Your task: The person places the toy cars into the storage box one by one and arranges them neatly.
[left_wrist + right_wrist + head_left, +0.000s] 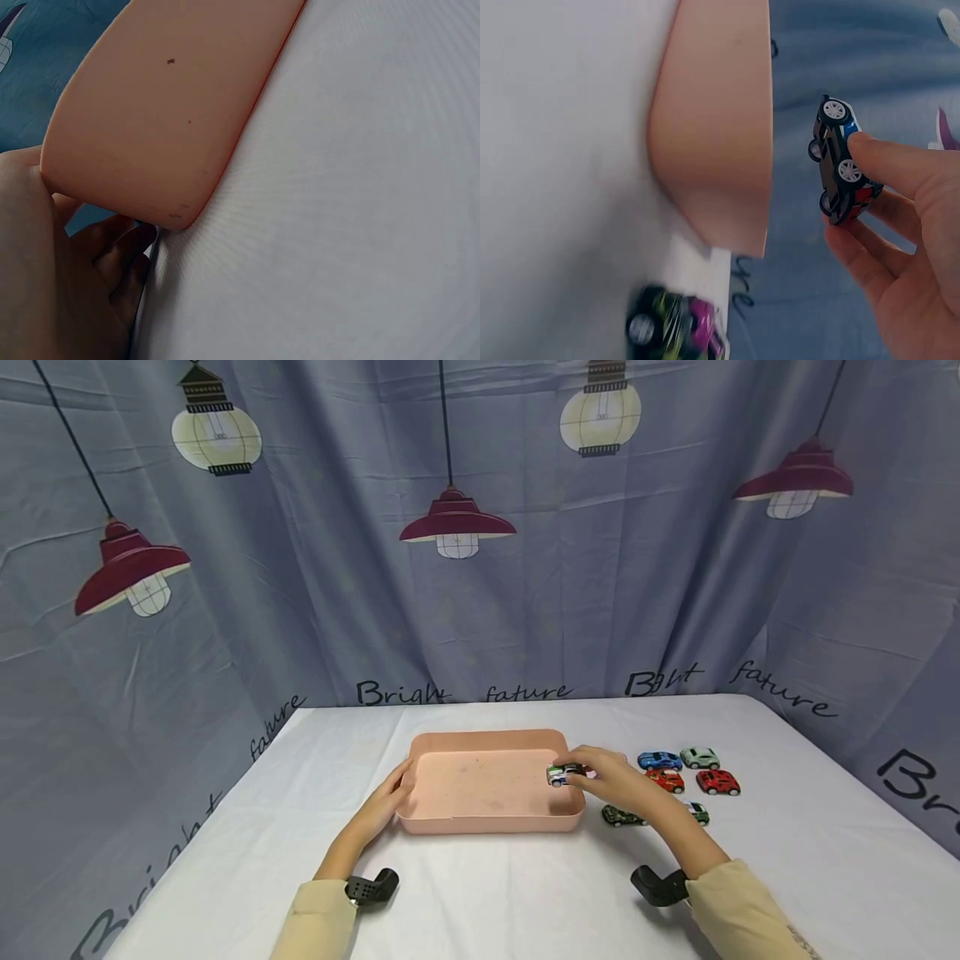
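Note:
A shallow pink plastic tray (491,823) lies on the table. My left hand (386,802) grips its left wall, with the thumb at the rim and the fingers outside, as the left wrist view shows. Over the tray's right end, my right hand (611,777) pinches a small toy car (564,774) between thumb and fingers. That car (840,161) has white, blue and red parts, and its black underside and wheels face the right wrist camera. It is held above the rim, apart from the tray.
Right of the tray stand several toy cars: blue (660,761), pale green (699,757), orange-red (666,780), red (717,782) and dark green (621,815). My right forearm partly covers a green-and-white car (697,813). A printed curtain (495,610) hangs behind the white table (495,893).

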A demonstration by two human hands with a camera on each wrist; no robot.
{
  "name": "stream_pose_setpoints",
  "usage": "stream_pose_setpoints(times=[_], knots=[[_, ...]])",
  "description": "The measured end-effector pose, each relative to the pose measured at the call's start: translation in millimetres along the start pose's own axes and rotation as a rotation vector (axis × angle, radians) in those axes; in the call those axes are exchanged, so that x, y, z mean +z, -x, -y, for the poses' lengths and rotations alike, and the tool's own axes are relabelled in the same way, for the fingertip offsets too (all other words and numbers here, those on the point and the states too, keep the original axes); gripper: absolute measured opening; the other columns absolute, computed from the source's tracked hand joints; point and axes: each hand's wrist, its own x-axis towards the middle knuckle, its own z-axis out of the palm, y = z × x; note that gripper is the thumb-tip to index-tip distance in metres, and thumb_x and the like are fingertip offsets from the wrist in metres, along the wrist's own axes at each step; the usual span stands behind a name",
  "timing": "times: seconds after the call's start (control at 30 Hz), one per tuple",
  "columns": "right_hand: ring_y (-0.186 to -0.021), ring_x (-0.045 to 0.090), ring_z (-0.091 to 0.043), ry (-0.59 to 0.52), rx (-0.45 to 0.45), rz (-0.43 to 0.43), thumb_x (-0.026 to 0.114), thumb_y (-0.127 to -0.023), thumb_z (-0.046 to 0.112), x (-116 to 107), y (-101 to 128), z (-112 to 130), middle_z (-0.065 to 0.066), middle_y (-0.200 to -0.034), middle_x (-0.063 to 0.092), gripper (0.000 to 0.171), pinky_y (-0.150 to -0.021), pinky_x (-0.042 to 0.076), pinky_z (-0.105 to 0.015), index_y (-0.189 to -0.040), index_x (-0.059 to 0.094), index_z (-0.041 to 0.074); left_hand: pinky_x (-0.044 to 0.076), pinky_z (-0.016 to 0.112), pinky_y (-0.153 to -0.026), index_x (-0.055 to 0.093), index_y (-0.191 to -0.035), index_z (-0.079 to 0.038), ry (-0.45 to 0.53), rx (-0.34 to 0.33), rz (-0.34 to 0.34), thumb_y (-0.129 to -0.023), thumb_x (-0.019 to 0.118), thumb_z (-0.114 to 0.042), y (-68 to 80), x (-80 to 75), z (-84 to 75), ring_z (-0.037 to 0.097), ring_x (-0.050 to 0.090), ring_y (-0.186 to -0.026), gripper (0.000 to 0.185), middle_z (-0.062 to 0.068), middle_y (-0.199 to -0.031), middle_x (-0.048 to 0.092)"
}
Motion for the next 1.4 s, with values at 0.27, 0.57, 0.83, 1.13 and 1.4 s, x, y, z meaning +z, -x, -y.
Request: stream_pose_setpoints(times=[0.27,0.57,0.83,1.13,1.4], knots=[[-0.096,0.055,-0.017,-0.044,0.027,0.082,0.057,-0.089,0.015,10,-18,21,-0.005,-0.114,0.061,0.027,-0.08,0.048,-0.039,-0.116,0.06,0.012,0.015,0.054,-0.111,0.026,-0.144,-0.021,-0.022,0.001,-0.016,-0.096,0.041,-0.037,1.1,0.8,-0.2,0.034,0.016,-0.139,0.054,0.013,-0.151,0.02],[-0.078,0.05,-0.007,-0.006,-0.135,0.058,0.058,-0.086,0.01,27,-36,40,-0.004,-0.105,0.065,0.025,-0.067,0.048,-0.025,-0.111,0.063,0.007,0.015,0.052,-0.112,0.026,-0.144,-0.018,-0.003,0.015,-0.02,-0.095,0.042,-0.036,1.6,-0.2,0.4,0.034,0.017,-0.139,0.055,0.015,-0.15,0.022],[-0.08,0.053,-0.007,0.043,-0.14,0.058,0.059,-0.086,0.013,42,-50,56,-0.002,-0.109,0.064,0.025,-0.069,0.046,-0.023,-0.111,0.063,0.012,0.017,0.053,-0.111,0.025,-0.144,-0.015,-0.004,0.03,-0.015,-0.096,0.042,-0.031,2.4,0.8,-0.6,0.036,0.017,-0.138,0.054,0.017,-0.15,0.02],[-0.077,0.051,-0.008,0.017,-0.143,0.093,0.057,-0.086,0.01,56,-65,77,-0.001,-0.102,0.063,0.025,-0.068,0.045,-0.021,-0.109,0.064,0.011,0.019,0.058,-0.108,0.029,-0.143,-0.019,-0.032,0.099,-0.031,-0.093,0.04,-0.044,6.5,0.0,-1.0,0.041,0.022,-0.135,0.057,0.022,-0.147,0.024],[-0.071,0.048,-0.006,-0.01,-0.118,0.131,0.058,-0.084,0.008,73,-77,88,0.003,-0.091,0.061,0.02,-0.063,0.042,-0.017,-0.104,0.064,0.011,0.015,0.055,-0.111,0.027,-0.144,-0.019,-0.001,0.036,-0.019,-0.094,0.043,-0.04,2.6,1.0,0.6,0.037,0.018,-0.138,0.056,0.016,-0.15,0.022]])
